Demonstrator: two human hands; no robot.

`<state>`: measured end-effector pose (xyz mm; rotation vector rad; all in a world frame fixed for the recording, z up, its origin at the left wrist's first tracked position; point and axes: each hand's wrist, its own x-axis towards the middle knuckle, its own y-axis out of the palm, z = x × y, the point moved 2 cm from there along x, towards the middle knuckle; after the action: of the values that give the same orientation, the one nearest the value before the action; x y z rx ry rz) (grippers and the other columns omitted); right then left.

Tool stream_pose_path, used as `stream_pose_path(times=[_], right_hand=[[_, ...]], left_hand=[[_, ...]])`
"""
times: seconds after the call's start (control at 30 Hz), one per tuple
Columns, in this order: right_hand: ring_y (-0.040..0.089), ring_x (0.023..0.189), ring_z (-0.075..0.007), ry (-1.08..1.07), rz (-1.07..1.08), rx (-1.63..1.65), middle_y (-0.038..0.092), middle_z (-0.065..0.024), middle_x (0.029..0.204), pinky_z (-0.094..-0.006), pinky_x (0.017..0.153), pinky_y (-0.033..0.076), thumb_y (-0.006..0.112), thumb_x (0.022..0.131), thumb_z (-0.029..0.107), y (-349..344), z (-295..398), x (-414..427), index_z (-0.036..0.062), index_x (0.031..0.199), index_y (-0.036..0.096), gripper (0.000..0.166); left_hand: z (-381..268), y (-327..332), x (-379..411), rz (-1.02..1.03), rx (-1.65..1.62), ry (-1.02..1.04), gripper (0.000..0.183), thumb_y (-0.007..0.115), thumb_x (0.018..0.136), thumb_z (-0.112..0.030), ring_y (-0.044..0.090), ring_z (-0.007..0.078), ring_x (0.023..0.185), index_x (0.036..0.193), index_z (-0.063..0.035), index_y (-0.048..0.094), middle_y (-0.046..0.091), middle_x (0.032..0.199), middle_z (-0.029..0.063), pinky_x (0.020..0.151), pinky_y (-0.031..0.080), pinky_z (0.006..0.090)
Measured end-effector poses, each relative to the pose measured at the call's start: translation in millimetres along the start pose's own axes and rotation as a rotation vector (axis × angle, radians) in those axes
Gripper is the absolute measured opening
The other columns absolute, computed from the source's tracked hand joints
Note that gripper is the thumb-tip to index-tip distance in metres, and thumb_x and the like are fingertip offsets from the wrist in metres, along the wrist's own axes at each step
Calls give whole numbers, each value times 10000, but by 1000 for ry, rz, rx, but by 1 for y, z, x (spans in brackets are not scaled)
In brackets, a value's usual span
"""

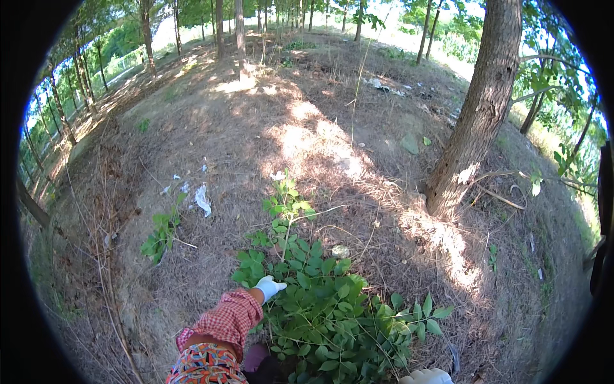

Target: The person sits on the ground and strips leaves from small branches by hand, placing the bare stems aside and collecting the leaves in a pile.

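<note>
My left hand (270, 288), in a white glove, is at the left edge of a pile of green leafy branches (326, 307). Its fingers are partly lost among the leaves, so whether they close on a stem is unclear. One lighter-leaved branch (286, 235) runs up and away from beside this hand. At the bottom rim, only the back and knuckles of my gloved right hand (426, 376) show, just right of the pile. Anything in it is cut off from view. A thin grey curved object (454, 357) is beside it on the ground.
A thick tree trunk (475, 115) rises at the right, with bare low branches (501, 198) near its base. A separate leafy cutting (163, 230) lies to the left, near white litter scraps (203, 200). A pale stone (340, 251) sits just beyond the pile.
</note>
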<state>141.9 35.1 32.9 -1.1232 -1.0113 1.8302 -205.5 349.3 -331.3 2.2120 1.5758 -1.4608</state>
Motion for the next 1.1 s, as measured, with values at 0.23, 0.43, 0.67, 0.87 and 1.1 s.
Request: stream_pose_path(times=[0.23, 0.43, 0.67, 0.87, 1.1], right_hand=[[616, 772, -360, 3, 35, -23, 619, -153, 812, -468, 701, 492, 610, 885, 288, 5, 0, 2, 72, 888, 608, 216], [627, 782, -366, 11, 53, -15, 631, -163, 828, -470, 707, 501, 608, 888, 299, 11, -2, -1, 68, 908, 619, 231], [629, 799, -370, 22, 69, -34, 637, -168, 839, -471, 721, 503, 613, 896, 309, 10, -2, 2, 68, 909, 622, 242], [629, 821, -368, 20, 80, -8, 638, -169, 850, -477, 732, 501, 606, 899, 304, 16, -6, 2, 66, 895, 620, 238], [630, 817, -363, -7, 40, -1, 631, -157, 834, -470, 722, 501, 610, 888, 297, 14, -4, 0, 73, 867, 607, 224]], left_hand=[[-13, 20, -23, 76, -69, 38, 663, 729, 853, -429, 654, 288, 1008, 1258, 79, 599, 674, 1194, 181, 810, 521, 394], [-10, 26, -13, 4, -200, -24, 787, 740, 835, -448, 668, 263, 725, 1383, 56, 485, 624, 1270, 207, 606, 527, 374], [-10, 29, -7, 4, -273, -33, 992, 774, 807, -452, 632, 236, 661, 1510, 46, 282, 570, 1339, 223, 524, 486, 354], [-17, 31, -11, 43, -353, -35, 948, 810, 783, -425, 617, 307, 1051, 1485, 10, 344, 529, 1400, 208, 755, 508, 429], [-22, 44, -17, 148, -206, 105, 349, 718, 892, -308, 562, 177, 612, 1152, -79, 675, 636, 890, 76, 526, 472, 338]])
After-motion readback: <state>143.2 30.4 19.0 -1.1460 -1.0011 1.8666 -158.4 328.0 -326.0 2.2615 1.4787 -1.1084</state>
